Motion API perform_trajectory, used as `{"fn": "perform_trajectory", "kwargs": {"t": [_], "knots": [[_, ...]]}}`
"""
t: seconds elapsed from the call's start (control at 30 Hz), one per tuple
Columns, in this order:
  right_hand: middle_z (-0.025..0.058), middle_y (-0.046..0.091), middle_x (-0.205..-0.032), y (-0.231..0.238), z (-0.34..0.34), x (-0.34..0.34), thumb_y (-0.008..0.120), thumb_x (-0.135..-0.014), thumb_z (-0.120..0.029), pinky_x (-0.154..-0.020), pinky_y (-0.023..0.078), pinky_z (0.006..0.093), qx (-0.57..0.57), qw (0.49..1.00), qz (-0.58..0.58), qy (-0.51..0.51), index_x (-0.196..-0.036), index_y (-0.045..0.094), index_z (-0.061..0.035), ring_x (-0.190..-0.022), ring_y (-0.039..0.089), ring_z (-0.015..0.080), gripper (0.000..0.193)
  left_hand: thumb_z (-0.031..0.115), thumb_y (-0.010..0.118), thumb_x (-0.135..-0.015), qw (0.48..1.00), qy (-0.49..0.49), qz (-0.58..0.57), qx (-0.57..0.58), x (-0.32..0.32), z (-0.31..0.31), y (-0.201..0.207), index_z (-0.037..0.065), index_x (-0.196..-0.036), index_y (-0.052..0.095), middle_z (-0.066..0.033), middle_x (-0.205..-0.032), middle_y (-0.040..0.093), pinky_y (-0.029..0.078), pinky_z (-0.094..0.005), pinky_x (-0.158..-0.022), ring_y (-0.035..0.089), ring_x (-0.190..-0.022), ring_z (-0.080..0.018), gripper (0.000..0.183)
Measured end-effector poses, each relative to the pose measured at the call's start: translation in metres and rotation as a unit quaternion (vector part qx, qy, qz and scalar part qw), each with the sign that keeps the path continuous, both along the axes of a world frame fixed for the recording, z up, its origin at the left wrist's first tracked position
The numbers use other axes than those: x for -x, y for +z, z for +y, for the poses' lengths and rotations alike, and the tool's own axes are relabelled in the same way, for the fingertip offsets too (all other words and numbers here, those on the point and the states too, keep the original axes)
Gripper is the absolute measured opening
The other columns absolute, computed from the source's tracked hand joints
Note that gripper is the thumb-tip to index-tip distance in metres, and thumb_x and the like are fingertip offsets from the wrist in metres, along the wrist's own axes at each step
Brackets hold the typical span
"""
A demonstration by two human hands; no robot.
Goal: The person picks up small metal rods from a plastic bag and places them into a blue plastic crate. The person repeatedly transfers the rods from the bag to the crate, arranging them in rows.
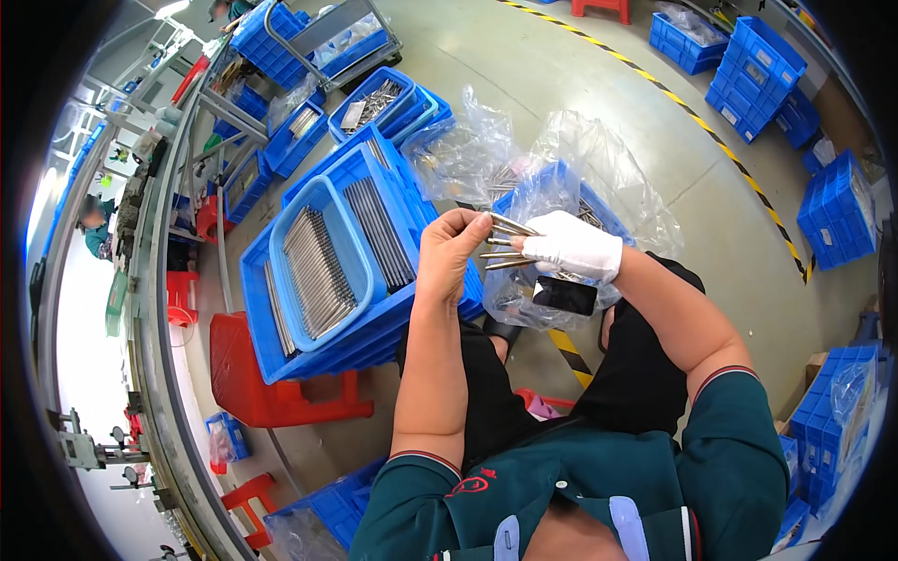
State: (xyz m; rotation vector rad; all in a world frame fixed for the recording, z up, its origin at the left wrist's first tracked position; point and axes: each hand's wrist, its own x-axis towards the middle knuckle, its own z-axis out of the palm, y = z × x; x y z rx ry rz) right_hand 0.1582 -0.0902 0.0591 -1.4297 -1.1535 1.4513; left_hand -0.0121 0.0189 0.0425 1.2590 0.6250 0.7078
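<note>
gripping stiff, slick thin metal rods (505,245) mid-length, the gloved right hand (572,248) fans them while the bare left hand (451,252) pinches their left tips.

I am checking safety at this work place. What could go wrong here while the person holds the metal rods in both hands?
1. The thin metal rods fan out loosely between the bare left hand and the gloved right hand; one may slip and fall.
2. Their ends point toward the bare fingers and could prick them.
</note>
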Motion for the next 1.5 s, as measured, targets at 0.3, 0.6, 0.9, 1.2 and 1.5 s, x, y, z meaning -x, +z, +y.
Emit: {"fn": "perform_trajectory", "kwargs": {"t": [0.3,0.6,0.9,1.2,1.5], "knots": [[-0.0023,0.045,-0.059,-0.005,-0.001,-0.004,0.059,-0.089,-0.037,-0.048,0.032,0.0249,-0.014,0.999,-0.028,0.016,-0.079,0.058,-0.0022,-0.054,0.039,0.0063,0.037,0.018,0.073,-0.080,0.999,-0.039,0.024,0.010,0.006,0.004,-0.003,0.000,-0.083,0.067,0.0000,-0.073,0.061,0.038,-0.0216,-0.065,0.050,-0.067,-0.0059,0.019],[0.0001,0.047,-0.059,-0.007,0.000,-0.001,0.059,-0.088,-0.038,-0.050,0.035,0.0269,-0.028,0.995,-0.093,0.019,-0.076,0.058,-0.0021,-0.054,0.042,0.0086,0.038,0.016,0.074,-0.079,0.998,-0.049,0.032,0.006,0.007,0.005,-0.002,0.000,-0.083,0.067,-0.0008,-0.073,0.062,0.038,-0.0217,-0.064,0.050,-0.067,-0.0061,0.019],[0.0027,0.049,-0.060,-0.014,-0.001,0.003,0.058,-0.088,-0.038,-0.052,0.038,0.0285,-0.095,0.981,-0.168,0.005,-0.078,0.057,-0.0006,-0.057,0.044,0.0105,0.039,0.018,0.073,-0.080,0.998,-0.054,0.038,0.012,0.007,0.005,-0.005,0.001,-0.080,0.066,-0.0002,-0.072,0.061,0.037,-0.0216,-0.062,0.049,-0.065,-0.0056,0.019],[0.0027,0.048,-0.061,-0.010,0.001,0.001,0.058,-0.089,-0.036,-0.053,0.038,0.0289,-0.077,0.992,-0.097,-0.007,-0.080,0.058,0.0003,-0.058,0.043,0.0106,0.038,0.019,0.065,-0.088,0.992,-0.046,-0.029,0.111,0.001,0.001,-0.010,-0.001,-0.090,0.065,-0.0038,-0.078,0.064,0.043,-0.0247,-0.064,0.055,-0.067,-0.0089,0.020],[0.0114,0.053,-0.063,-0.013,0.002,0.001,0.055,-0.089,-0.038,-0.057,0.041,0.0345,-0.120,0.966,-0.228,-0.014,-0.080,0.059,0.0008,-0.058,0.051,0.0203,0.039,0.016,0.070,-0.083,0.987,-0.038,-0.029,0.156,0.001,0.004,-0.015,0.001,-0.092,0.066,-0.0007,-0.075,0.063,0.042,-0.0228,-0.061,0.054,-0.064,-0.0081,0.018]]}}
